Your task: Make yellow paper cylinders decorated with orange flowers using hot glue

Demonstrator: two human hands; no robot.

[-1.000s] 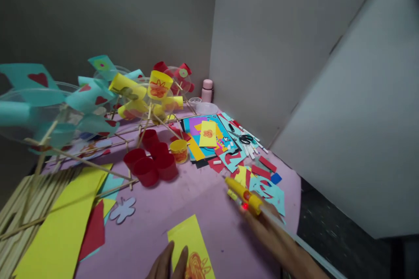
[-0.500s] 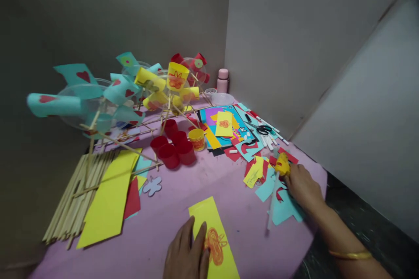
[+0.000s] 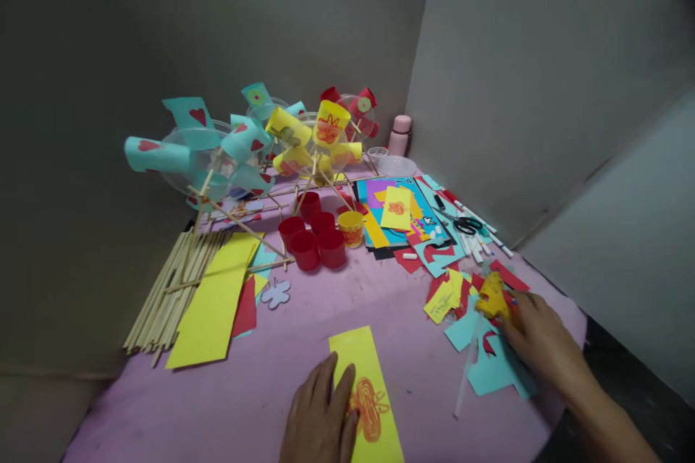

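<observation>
My left hand (image 3: 318,416) lies with its fingers stretched out on the left edge of a yellow paper strip (image 3: 359,349). An orange butterfly drawing (image 3: 370,409) shows on that strip, right of the fingertips. At the right side of the table, my right hand (image 3: 535,329) is closed around a yellow glue gun (image 3: 491,295). From the gun a long translucent glue stick (image 3: 464,387) sticks out toward me. Under and beside the gun are turquoise paper scraps (image 3: 491,372) and a yellow scrap (image 3: 444,298). My palm hides part of the gun.
Paper pinwheel-like models (image 3: 214,141) on stick stands fill the back left. Red paper cups (image 3: 305,249) and a yellow cup (image 3: 351,229) stand mid-table. Wooden sticks (image 3: 163,296) and yellow sheets (image 3: 217,311) lie left. Scissors (image 3: 467,225) and markers rest near the right wall.
The whole view has swung left, so things sit further right in it. My right hand has closed further round the glue gun. My left hand stays on the yellow strip.
</observation>
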